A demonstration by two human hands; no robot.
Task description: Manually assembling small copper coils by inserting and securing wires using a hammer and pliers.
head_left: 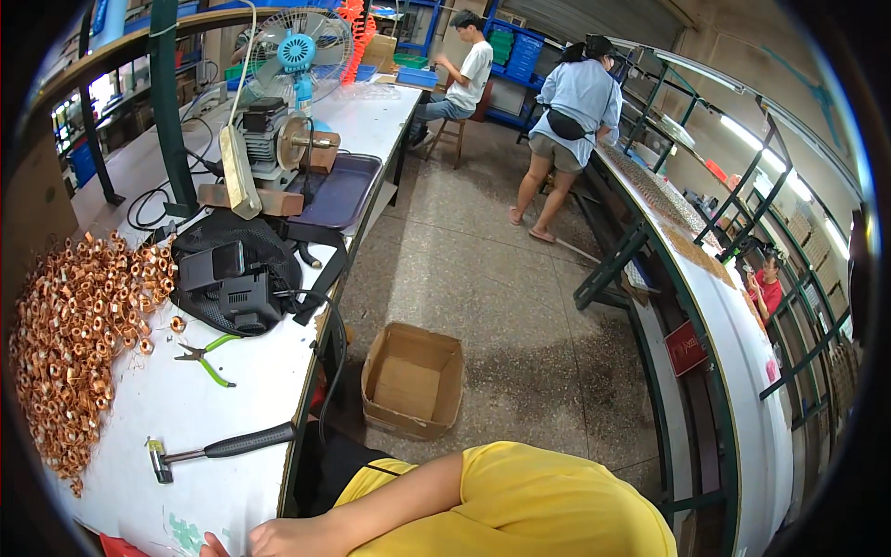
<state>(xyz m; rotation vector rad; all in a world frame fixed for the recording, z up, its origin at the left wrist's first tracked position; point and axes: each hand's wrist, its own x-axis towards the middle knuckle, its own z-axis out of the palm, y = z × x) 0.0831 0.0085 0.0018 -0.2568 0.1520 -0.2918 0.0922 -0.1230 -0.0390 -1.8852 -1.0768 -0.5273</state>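
At the bottom edge, my right hand (pixel 288 538) is closed over the white tabletop (pixel 246 395), its fingers curled. Whatever it may hold is hidden. Just left of it, only the fingertips of my left hand (pixel 214 546) show, cut off by the frame. A red item (pixel 121 546) peeks in at the lower left corner. Nearest on the table lies a hammer (pixel 223 447) with a black grip. Beyond it are green-handled cutting pliers (pixel 215 360). A large heap of copper wire coils (pixel 83 334) covers the table's left side.
A black mesh bag (pixel 209 241) with dark devices lies beyond the pliers. Further back are a motor (pixel 264 139), a purple tray (pixel 343 190) and a fan (pixel 297 54). An open cardboard box (pixel 413 381) stands on the floor. Several people work farther off.
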